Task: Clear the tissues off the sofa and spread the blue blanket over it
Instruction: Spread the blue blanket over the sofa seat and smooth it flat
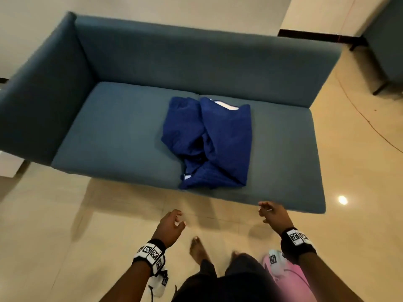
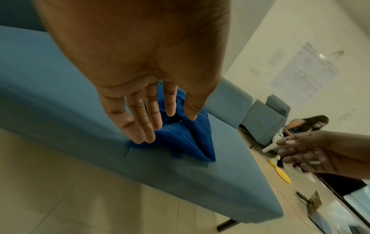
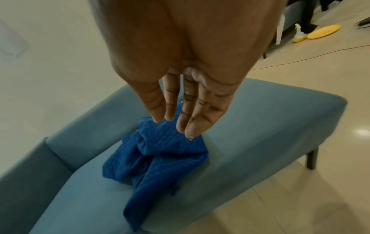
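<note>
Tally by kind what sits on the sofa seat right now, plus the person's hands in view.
Blue blanket: 1, crumpled on the sofa seat
Tissues: 0 visible on the seat
Hands: 2, left hand and right hand, both empty
Total: 3

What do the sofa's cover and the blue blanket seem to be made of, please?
The sofa looks covered in matte woven fabric: flat, no sheen. The blue blanket looks like soft quilted or ribbed textile: stitched ridges show in both wrist views; fibre unclear.
</note>
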